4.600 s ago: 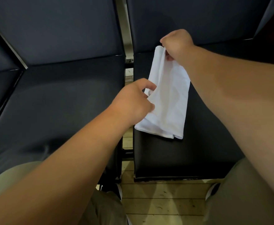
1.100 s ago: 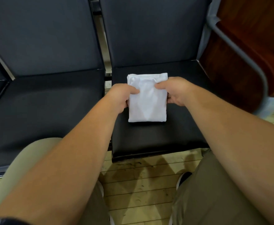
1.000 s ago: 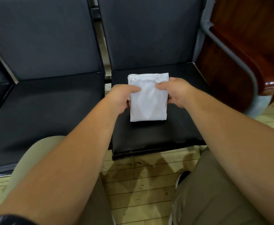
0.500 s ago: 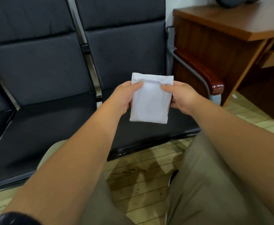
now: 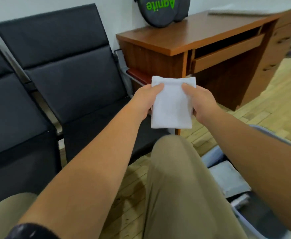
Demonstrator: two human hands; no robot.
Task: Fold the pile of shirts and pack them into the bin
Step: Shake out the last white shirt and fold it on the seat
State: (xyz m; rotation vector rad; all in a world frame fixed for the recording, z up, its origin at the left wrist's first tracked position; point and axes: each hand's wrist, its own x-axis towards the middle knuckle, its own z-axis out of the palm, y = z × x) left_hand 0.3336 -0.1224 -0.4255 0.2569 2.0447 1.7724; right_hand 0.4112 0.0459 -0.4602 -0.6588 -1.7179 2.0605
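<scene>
A row of black padded seats (image 5: pixel 63 75) fills the left side, their backs against a white wall. To the right stands a brown wooden table (image 5: pixel 201 31) with a shallow tray pulled out under its top. Pale plank floor (image 5: pixel 279 104) runs beneath both. The person's legs in khaki trousers (image 5: pixel 175 187) take up the lower middle. Low on the right, partly hidden behind the right forearm and thigh, sits a pale blue-grey bin (image 5: pixel 212 153) with folded grey-white cloth (image 5: pixel 227 178) inside it.

On the far corner of the table leans a round dark case (image 5: pixel 160 12). Its bright green lettering stands upside down and reads "Agnite". A second dark disc shows behind it.

The folded shirt (image 5: pixel 172 107) is a plain white compact rectangle, held in the air above the right knee, in front of the table and clear of the seats. Its long axis runs away from the person, near upright in the view. The thick layered edge is at the far end, the smoother short edge toward the knee. No writing shows on it.

The left grip (image 5: pixel 144 102) pinches the shirt's left long edge, thumb on top near the far corner. The right grip (image 5: pixel 200 104) pinches the right long edge the same way.
</scene>
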